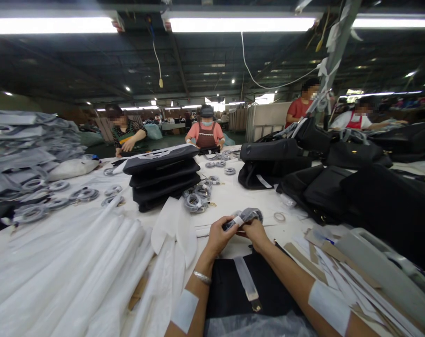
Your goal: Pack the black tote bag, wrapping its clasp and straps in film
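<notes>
Both my hands hold a coiled strap [251, 215] in grey wrapping, with a white band around it, above the table. My left hand [222, 234] is closed on its left end, thumb on the white band. Fingers of my right hand [256, 234] are wrapped round its underside and partly hidden. Below my forearms lies a black bag [229, 290] with a wrapped tab and a gold-coloured clasp [256, 305]. Clear plastic covers the bag's near edge. Several similar wrapped coils [196, 199] lie farther off on the table.
Left are white plastic sheets [93, 267] and a stack of folded black bags [163, 175]. More black bags [370, 196] crowd the right, near a grey plastic bin [384, 262], cardboard strips [305, 262] and a tape roll [279, 216]. Co-workers [205, 131] work across the table.
</notes>
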The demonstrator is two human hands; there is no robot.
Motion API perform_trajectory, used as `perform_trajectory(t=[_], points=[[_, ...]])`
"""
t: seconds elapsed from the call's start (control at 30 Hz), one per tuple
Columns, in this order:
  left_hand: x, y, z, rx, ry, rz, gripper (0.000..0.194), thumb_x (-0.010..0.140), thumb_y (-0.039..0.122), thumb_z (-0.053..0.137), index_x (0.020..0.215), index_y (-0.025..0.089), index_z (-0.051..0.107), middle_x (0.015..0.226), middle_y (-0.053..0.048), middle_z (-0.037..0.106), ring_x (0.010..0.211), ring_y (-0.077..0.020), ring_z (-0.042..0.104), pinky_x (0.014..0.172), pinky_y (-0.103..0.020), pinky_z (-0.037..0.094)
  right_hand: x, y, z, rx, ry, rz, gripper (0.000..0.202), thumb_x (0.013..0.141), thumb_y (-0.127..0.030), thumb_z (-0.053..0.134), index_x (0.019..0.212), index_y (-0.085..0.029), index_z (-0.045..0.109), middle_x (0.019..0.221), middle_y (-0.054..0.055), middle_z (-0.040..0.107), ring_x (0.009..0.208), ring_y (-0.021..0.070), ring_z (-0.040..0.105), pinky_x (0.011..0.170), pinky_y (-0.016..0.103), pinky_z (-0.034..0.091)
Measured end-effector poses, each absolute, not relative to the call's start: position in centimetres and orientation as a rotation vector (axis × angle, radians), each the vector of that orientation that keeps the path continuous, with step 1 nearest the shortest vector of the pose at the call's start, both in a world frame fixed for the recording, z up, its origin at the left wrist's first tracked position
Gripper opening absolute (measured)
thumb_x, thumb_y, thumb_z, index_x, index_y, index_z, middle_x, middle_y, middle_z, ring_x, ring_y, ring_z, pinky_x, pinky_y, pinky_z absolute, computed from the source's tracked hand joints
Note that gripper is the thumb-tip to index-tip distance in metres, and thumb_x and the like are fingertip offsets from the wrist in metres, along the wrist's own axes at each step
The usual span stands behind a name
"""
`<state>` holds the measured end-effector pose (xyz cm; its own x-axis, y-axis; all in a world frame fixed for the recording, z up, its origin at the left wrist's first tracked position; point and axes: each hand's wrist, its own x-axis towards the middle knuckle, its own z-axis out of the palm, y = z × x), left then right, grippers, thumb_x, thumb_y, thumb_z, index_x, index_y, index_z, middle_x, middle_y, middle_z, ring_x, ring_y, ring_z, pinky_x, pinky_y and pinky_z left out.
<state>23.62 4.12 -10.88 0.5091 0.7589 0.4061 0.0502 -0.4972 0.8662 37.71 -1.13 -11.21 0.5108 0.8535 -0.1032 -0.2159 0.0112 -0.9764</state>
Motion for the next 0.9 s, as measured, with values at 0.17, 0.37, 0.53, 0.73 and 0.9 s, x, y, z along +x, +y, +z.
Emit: perform_trajectory(t=[0.17,0.37,0.53,0.73,0.9], points=[[23.7,4.3,-11.0,1.862,0.707,1.056,0.025,0.082,0.033,0.066,0.102,0.019,0.071,0.099,-0.004,0.075,0.094,-0.0213,0.068,0.088,-0.033,0.051,37.7,-2.0,-11.2,-1.247,-0.697,1.000,0.023,0.056,-0.022,0.083,0.076,-0.014,0.074,0.078,0.008,0.074,0.082,0.0252,0.070,0.084,0.039,0.058],[23.7,3.9,-10.9,1.832,0.694,1.058,0.034,0.083,0.034,0.066,0.113,0.019,0.062,0.100,-0.004,0.073,0.091,-0.0176,0.068,0.086,-0.029,0.052,36.9,-3.6,-10.8,-1.085,-0.748,1.080,0.044,0.066,-0.053,0.079,0.096,-0.021,0.075,0.112,0.008,0.072,0.112,0.0271,0.063,0.095,0.039,0.054],[23.8,3.9,-10.9,1.863,0.783,1.067,0.030,0.084,0.035,0.064,0.110,0.020,0.064,0.089,-0.001,0.071,0.082,-0.0161,0.066,0.080,-0.028,0.050,37.1,-2.8,-11.5,-1.246,-0.761,0.974,0.051,0.070,-0.065,0.074,0.088,-0.018,0.076,0.092,0.010,0.075,0.088,0.0250,0.071,0.071,0.033,0.060],[23.3,4.6,-10.0,1.906,0.914,1.090,0.029,0.087,0.039,0.061,0.107,0.019,0.067,0.099,-0.004,0.072,0.090,-0.0185,0.065,0.086,-0.031,0.049,36.3,-3.4,-11.3,-1.380,-0.882,0.841,0.059,0.083,-0.070,0.057,0.053,-0.019,0.066,0.051,0.005,0.065,0.046,0.0163,0.062,0.052,0.026,0.052],[24.3,6.5,-7.4,2.011,0.894,1.038,0.028,0.090,0.038,0.057,0.107,0.019,0.070,0.106,-0.006,0.072,0.100,-0.0202,0.066,0.092,-0.032,0.050,35.0,-4.8,-9.1,-1.166,-0.972,0.677,0.060,0.091,-0.066,0.047,0.057,-0.019,0.062,0.066,0.005,0.070,0.049,0.0149,0.063,0.052,0.026,0.050]])
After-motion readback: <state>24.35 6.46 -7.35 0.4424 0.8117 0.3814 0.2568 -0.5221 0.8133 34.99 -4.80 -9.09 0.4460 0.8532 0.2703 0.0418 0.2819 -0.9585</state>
